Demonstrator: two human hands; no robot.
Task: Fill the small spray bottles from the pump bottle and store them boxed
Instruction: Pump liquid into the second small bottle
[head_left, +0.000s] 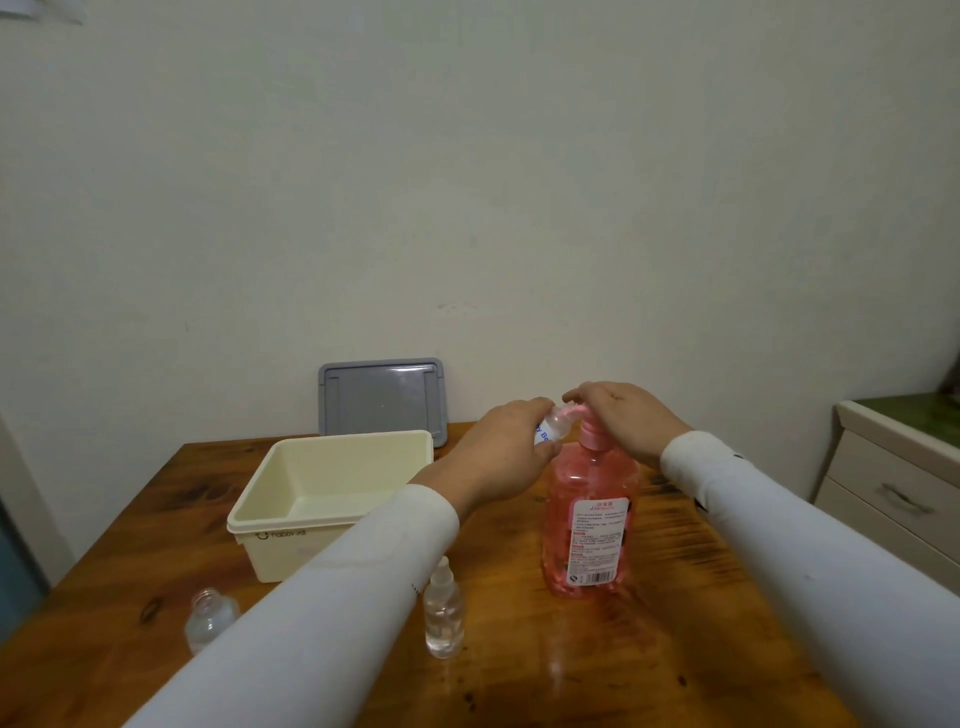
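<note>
While the pink pump bottle (589, 519) stands upright right of the frame's centre on the wooden table (519, 686), I see my right hand (621, 418) laid over its pump head, fingers bent down across the top and pressing on it. My left hand (501, 452) grips a small spray bottle (550, 428) with blue lettering, holding it tilted with its mouth up against the pump's spout; most of that bottle is hidden by my fingers, so I cannot tell how full it is. Both arms wear white sleeves (332, 587).

In the lower middle of the frame, just beside my left sleeve, a second small spray bottle (443, 613) stands upright with its sprayer cap on and clear liquid inside. Toward the lower left, an uncapped small bottle (210, 618) stands with its neck open, partly covered by the same sleeve.

Left of centre sits the cream storage box (291, 545), open, with nothing visible in it. Behind it, at the table's far edge, the grey lid (384, 400) leans upright against the pale wall (467, 182). At the right edge of the frame stands a cabinet with drawers (893, 493), well apart from the bottles.
</note>
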